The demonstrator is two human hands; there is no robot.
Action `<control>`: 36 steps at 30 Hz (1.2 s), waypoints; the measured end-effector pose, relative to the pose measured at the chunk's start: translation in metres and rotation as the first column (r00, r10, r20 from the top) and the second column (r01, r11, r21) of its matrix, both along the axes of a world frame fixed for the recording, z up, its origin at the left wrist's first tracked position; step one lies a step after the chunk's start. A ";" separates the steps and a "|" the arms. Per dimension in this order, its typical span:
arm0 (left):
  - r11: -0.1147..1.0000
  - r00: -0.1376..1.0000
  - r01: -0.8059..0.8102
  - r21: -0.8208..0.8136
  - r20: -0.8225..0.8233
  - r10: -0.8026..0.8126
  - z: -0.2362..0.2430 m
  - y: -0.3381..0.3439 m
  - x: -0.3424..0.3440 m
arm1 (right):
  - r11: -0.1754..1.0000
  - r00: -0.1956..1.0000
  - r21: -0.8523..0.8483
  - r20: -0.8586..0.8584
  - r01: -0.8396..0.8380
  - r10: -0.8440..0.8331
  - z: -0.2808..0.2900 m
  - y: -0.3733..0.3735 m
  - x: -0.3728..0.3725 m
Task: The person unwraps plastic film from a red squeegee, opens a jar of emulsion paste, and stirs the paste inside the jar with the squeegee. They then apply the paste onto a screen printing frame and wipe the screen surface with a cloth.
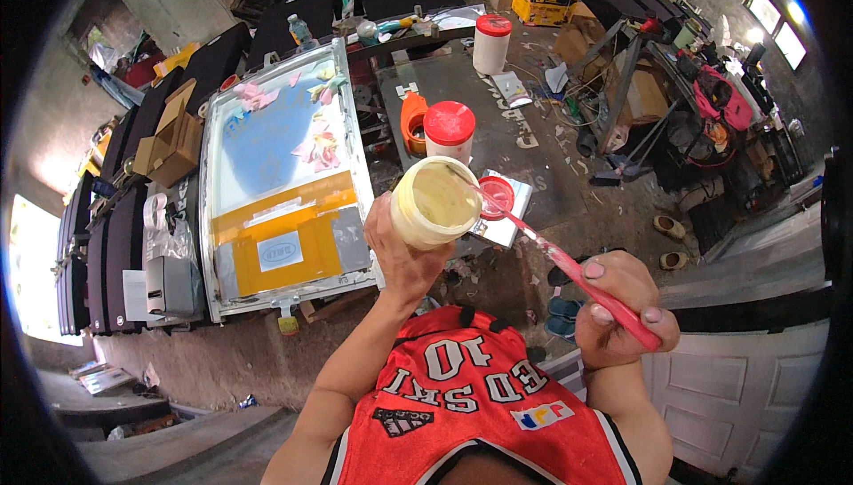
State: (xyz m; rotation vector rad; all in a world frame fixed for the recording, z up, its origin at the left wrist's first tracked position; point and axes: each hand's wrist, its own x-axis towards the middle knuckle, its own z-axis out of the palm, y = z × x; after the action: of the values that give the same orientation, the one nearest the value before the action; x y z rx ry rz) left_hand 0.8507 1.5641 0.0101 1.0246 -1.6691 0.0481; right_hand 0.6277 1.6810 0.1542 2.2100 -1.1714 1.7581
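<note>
My left hand (404, 250) is wrapped round an open cream-yellow plastic jar (426, 232), tipped so that its mouth faces me. Pale residue coats the inside wall. In my right hand (622, 307) is a long, slim red-handled spatula (573, 267), smeared with white. Its thin far end reaches over the rim into the jar's mouth; the very tip is hard to make out. Just behind the jar stands a white tub with a red lid (450, 123). A loose red lid (496, 196) lies on a white-and-grey pad (518, 216) to the jar's right.
A framed printing screen (267, 152) with orange tape and crumpled coloured tissues lies at left. Another red-lidded tub (491, 45), an orange tape dispenser (414, 121) and a folded paper (511, 90) rest on the dark table (551, 178). A cardboard box (169, 152) sits left of the screen.
</note>
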 end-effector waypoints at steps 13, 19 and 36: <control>0.995 0.995 0.100 -0.001 -0.012 -0.100 -0.014 -0.005 0.001 | 0.885 0.865 -0.032 -0.228 -0.465 0.447 0.019 -0.045 0.023; 0.991 0.991 0.131 0.029 -0.028 -0.130 -0.017 -0.006 0.003 | 0.989 0.981 -0.071 -0.155 -0.132 0.120 0.039 -0.008 0.024; 0.147 0.001 0.988 0.039 -0.969 0.247 0.014 -0.004 0.003 | 0.865 0.831 0.088 -0.244 -0.494 0.499 0.026 -0.048 0.015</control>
State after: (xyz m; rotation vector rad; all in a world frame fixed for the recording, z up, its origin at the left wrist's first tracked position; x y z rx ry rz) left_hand 0.8540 1.5599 0.0238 0.5774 -0.4620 -2.0514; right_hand 0.6424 1.6326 0.1801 2.8417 -0.5893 1.5172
